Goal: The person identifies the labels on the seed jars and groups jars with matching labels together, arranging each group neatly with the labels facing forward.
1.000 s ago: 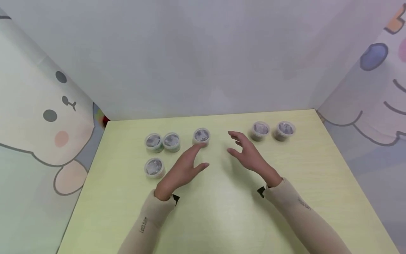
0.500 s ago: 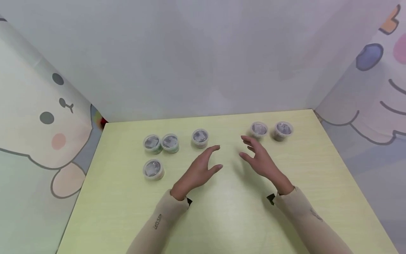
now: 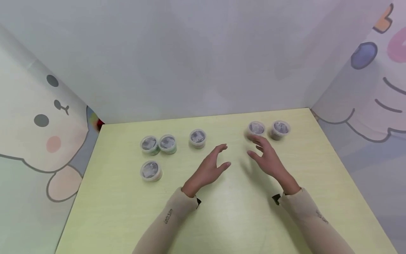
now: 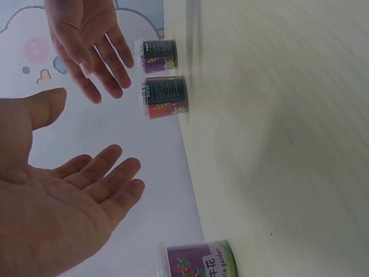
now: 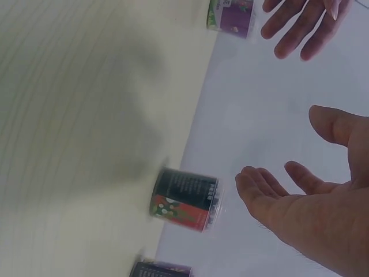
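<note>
My left hand [image 3: 208,169] hovers over the middle of the table, its fingers loosely bent and nothing in them. To its upper left stands a small clear-lidded tub [image 3: 197,138], whose purple label shows in the left wrist view. Opposite, my right hand [image 3: 268,158] is held above the table with relaxed fingers, also holding nothing. Its fingertips overlap the lower edge of a tub [image 3: 256,128] in the head view; the right wrist view shows a gap between them and this red and dark labelled tub [image 5: 185,199]. A second tub [image 3: 280,129] stands to its right.
On the left, two tubs, one outer [image 3: 149,145] and one inner [image 3: 167,143], stand side by side, with another tub [image 3: 151,170] in front. The pale yellow table [image 3: 117,211] ends at a whitish back curtain [image 3: 203,70]; cartoon-printed curtains flank both sides.
Both hands have moved to the right over the table, the left one away from the middle tub, the right one towards the right-hand tubs. The head view has shifted slightly.
</note>
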Demonstrator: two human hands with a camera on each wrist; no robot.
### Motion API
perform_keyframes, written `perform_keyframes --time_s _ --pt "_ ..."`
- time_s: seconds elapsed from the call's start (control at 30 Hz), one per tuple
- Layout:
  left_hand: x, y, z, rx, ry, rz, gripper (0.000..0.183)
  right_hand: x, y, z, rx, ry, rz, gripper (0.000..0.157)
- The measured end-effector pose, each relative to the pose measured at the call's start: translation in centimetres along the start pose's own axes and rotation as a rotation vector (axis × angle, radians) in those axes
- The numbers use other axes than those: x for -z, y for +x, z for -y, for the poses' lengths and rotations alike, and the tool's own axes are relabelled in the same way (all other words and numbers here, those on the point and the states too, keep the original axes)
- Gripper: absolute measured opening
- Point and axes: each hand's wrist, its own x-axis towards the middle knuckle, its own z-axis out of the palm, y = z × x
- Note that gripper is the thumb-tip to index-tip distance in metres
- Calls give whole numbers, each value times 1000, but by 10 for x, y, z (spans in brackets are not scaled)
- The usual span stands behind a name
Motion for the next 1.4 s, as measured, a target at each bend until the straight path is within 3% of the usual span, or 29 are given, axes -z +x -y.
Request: perform_keyframes --time_s 0.33,0.63,1.2,1.4 --pt "-14 12 1 20 -16 -8 62 13 -5 17 -33 45 -38 54" --pt "-22 22 -1 42 -50 -31 63 17 -4 -16 -109 9 -82 59" --pt "-40 65 -1 61 -110 -103 61 26 6 -36 -178 6 -158 67" --pt "-48 81 -5 67 -118 -97 61 27 12 -44 -217 9 -155 69"
